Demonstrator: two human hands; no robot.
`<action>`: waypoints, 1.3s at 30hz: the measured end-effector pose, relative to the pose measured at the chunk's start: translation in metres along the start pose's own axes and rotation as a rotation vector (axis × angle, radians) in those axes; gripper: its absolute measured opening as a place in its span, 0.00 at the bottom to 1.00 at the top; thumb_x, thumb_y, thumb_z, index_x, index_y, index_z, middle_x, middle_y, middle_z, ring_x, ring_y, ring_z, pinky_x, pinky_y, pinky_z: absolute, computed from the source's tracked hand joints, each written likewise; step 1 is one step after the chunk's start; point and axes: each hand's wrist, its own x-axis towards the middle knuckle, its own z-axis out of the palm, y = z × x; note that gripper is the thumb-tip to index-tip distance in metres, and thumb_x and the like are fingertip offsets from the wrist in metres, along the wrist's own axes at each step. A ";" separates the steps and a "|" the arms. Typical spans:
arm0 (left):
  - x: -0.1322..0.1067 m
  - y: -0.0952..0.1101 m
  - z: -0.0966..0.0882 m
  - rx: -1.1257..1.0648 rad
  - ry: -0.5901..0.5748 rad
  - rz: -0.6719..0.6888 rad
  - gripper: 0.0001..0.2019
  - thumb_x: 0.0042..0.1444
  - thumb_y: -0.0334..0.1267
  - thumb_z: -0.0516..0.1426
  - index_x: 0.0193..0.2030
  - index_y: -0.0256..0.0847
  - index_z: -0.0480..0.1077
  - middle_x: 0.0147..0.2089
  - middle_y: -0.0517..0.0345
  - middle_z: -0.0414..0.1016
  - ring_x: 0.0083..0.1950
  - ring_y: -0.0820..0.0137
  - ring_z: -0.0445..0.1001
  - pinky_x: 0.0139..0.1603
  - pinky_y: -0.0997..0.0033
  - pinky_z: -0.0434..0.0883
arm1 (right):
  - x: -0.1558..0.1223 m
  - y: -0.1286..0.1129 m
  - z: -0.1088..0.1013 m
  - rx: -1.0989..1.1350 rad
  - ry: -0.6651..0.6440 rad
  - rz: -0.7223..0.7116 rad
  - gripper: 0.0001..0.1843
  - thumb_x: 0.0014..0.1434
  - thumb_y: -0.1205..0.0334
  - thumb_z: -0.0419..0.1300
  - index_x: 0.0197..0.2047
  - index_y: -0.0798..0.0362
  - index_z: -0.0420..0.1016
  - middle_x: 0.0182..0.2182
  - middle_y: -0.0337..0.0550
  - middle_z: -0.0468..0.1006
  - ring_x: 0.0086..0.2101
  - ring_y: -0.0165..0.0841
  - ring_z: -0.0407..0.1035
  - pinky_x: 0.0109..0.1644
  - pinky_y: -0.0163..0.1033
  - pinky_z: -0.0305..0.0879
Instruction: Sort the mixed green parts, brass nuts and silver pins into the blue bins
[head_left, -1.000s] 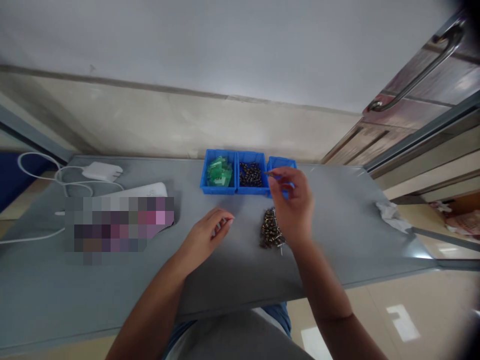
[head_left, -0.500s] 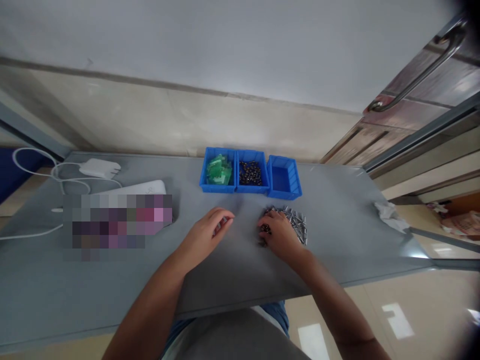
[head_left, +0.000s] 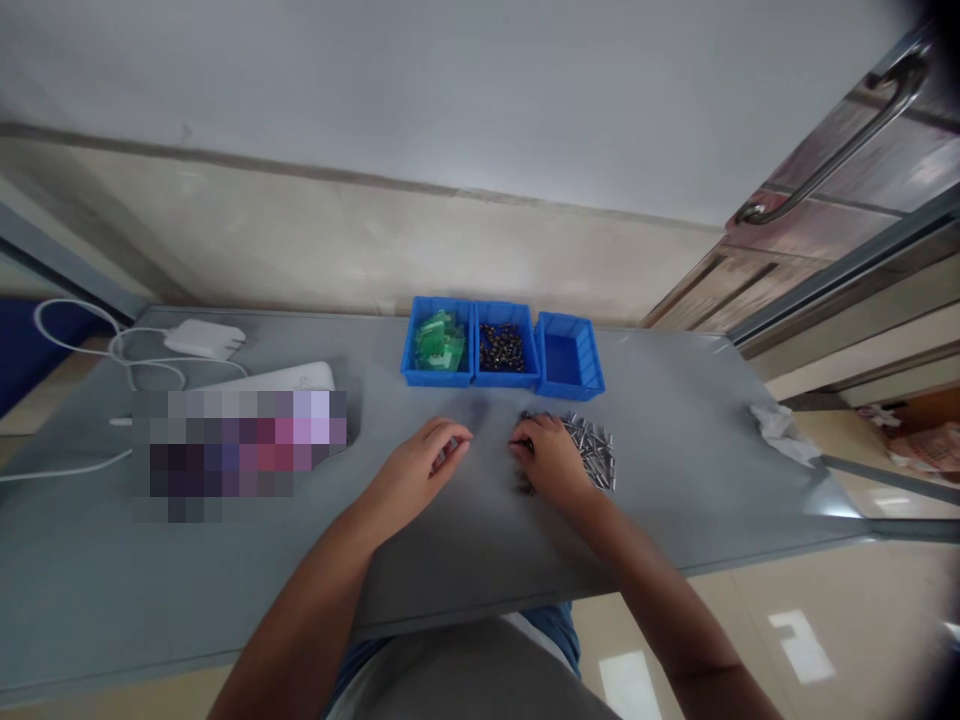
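The right hand (head_left: 551, 462) lies on a pile of screws (head_left: 594, 452) near the middle of the grey table (head_left: 675, 490). Its fingers are bent down onto the left side of the pile. Some silver screws stick out to the right of the hand, and a few dark ones peek out under it. I cannot tell if the fingers have pinched one.

The left hand (head_left: 420, 468) rests on the table just beside the right hand, but the two do not touch. Its fingers are curled in close to the thumb. I cannot tell if something small is inside them.

Behind the hands stand three small boxes side by side in a row. The left blue bin (head_left: 439, 375) has green parts in it. The middle blue bin (head_left: 504, 378) has small dark screws in it. The right blue bin (head_left: 570, 385) is the one nearest to the pile.

Far to the left lie a white charger (head_left: 204, 338) and its white cable (head_left: 75, 322). Near the right edge lies a crumpled white cloth (head_left: 780, 430).
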 end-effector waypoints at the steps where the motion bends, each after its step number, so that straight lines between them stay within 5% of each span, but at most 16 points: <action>1: 0.000 0.000 0.000 -0.001 -0.004 0.000 0.08 0.59 0.36 0.46 0.42 0.43 0.63 0.41 0.58 0.66 0.33 0.76 0.67 0.33 0.76 0.67 | 0.001 0.000 0.000 0.005 0.001 0.003 0.04 0.51 0.70 0.55 0.30 0.54 0.71 0.33 0.45 0.71 0.38 0.36 0.60 0.43 0.40 0.54; 12: 0.000 0.000 0.000 -0.006 -0.010 0.017 0.08 0.59 0.36 0.45 0.42 0.43 0.63 0.41 0.57 0.66 0.35 0.74 0.67 0.37 0.73 0.67 | 0.008 -0.010 0.007 0.111 0.104 0.002 0.07 0.52 0.71 0.50 0.30 0.55 0.68 0.32 0.46 0.71 0.36 0.36 0.60 0.42 0.40 0.55; 17: 0.001 -0.001 0.003 0.018 -0.037 0.028 0.08 0.59 0.36 0.46 0.42 0.42 0.63 0.41 0.57 0.66 0.35 0.73 0.68 0.38 0.71 0.67 | 0.009 -0.020 0.001 0.382 0.202 0.064 0.05 0.51 0.68 0.51 0.30 0.54 0.67 0.29 0.43 0.70 0.31 0.32 0.60 0.39 0.39 0.56; 28: 0.000 -0.007 0.012 -0.026 0.012 -0.012 0.09 0.55 0.40 0.52 0.43 0.42 0.61 0.35 0.61 0.70 0.33 0.74 0.70 0.35 0.74 0.67 | 0.003 -0.045 0.008 1.501 -0.220 0.342 0.07 0.43 0.60 0.58 0.25 0.55 0.66 0.19 0.34 0.65 0.20 0.25 0.55 0.24 0.33 0.50; 39: 0.000 0.000 0.004 -0.021 0.037 -0.003 0.06 0.56 0.40 0.51 0.39 0.43 0.65 0.36 0.62 0.72 0.35 0.74 0.70 0.35 0.75 0.67 | -0.001 -0.044 0.011 1.672 -0.461 0.378 0.06 0.47 0.63 0.50 0.22 0.54 0.63 0.19 0.35 0.60 0.21 0.26 0.53 0.25 0.33 0.52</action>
